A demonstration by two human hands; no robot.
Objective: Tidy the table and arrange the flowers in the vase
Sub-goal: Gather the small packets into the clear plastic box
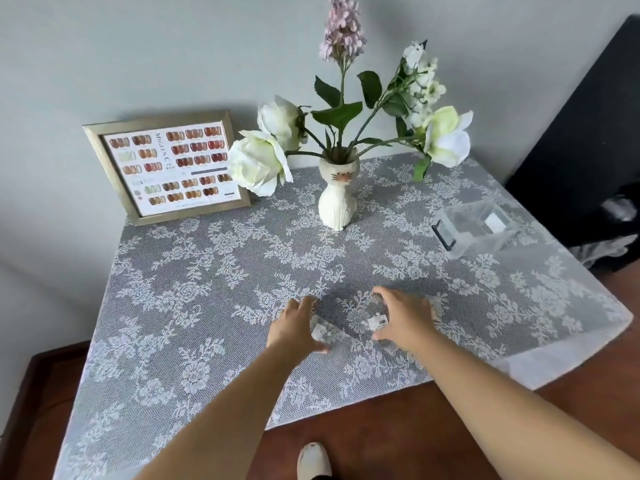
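Note:
A white cat-shaped vase (337, 202) stands at the back middle of the table and holds white roses (258, 161), a tall lilac stem (343, 29) and white blossoms (420, 77). Near the front of the lace cloth lie small clear plastic pieces with white labels (320, 332) (375, 322). My left hand (294, 323) hovers over the left piece with its fingers spread. My right hand (405, 317) is spread over the right piece, partly covering more clear plastic (437, 306). Neither hand clearly grips anything.
A gold-framed nail colour chart (169, 166) leans against the wall at back left. A clear plastic box (474, 228) lies on its side at the right. The lace cloth (207, 271) overhangs the brown wooden table (398, 427). A dark object (588, 133) stands to the right.

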